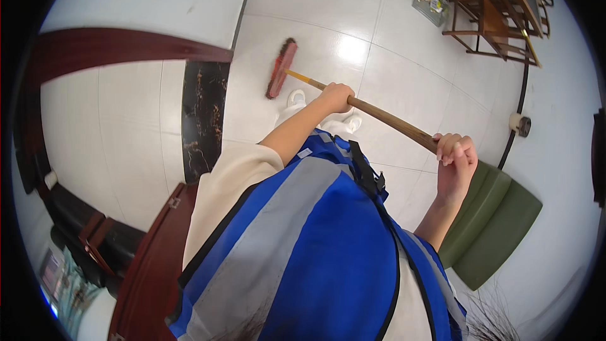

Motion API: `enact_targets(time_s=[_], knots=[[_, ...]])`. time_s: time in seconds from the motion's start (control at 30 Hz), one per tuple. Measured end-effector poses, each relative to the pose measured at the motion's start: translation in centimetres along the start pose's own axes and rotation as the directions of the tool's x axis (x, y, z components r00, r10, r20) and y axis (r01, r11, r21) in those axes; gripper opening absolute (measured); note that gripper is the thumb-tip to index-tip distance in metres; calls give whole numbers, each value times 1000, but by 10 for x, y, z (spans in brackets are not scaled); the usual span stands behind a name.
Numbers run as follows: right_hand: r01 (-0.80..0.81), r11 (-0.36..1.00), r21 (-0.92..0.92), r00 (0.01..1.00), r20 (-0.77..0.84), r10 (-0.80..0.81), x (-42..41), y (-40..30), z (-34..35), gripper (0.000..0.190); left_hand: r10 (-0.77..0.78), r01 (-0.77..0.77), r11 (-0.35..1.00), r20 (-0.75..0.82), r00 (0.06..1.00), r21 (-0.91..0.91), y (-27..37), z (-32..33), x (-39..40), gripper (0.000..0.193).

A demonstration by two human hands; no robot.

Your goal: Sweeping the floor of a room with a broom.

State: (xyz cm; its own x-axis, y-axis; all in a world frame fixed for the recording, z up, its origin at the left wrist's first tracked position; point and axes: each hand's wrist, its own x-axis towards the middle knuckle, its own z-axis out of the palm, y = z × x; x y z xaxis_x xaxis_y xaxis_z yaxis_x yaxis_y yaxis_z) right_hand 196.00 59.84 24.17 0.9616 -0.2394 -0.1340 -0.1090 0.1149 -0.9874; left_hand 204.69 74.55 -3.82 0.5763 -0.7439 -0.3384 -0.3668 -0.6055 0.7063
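Note:
A push broom spans the middle of the head view. Its red head point(283, 67), edged with dark bristles, rests on the tiled floor beyond my shoes. My left hand point(337, 97) is wrapped around the wooden broom handle point(393, 121), partway along, just above where a yellow section point(298, 76) begins. The handle's upper end is inside my right hand point(457, 151), whose fingers curl over it. The handle slants from the head at the upper left toward the right. Parts of my white shoes point(297, 98) show beneath it.
A dark red door point(154, 265) and a black marbled threshold point(204, 113) are at my left. A green upholstered seat point(492, 227) stands at the right by the wall. Wooden chairs point(492, 23) and a clear bin point(432, 4) stand at upper right.

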Motion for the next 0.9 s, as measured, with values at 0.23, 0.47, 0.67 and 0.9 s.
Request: enact_targets(time_s=[0.23,0.47,0.67,0.9], knots=[[168,986,-9,985,50,-168,-13,-7,6,22,170,-171,985,-106,980,0,-4,-23,1,4],[-28,997,72,966,-256,46,3,87,12,13,-9,36,986,-164,986,163,-90,-12,-10,6],[-573,816,79,819,18,574,-25,108,25,30,-129,146,974,-104,986,174,-124,30,-43,5],[-546,753,368,826,85,558,-112,140,-33,30,-93,106,978,-79,992,182,-71,109,-53,4]])
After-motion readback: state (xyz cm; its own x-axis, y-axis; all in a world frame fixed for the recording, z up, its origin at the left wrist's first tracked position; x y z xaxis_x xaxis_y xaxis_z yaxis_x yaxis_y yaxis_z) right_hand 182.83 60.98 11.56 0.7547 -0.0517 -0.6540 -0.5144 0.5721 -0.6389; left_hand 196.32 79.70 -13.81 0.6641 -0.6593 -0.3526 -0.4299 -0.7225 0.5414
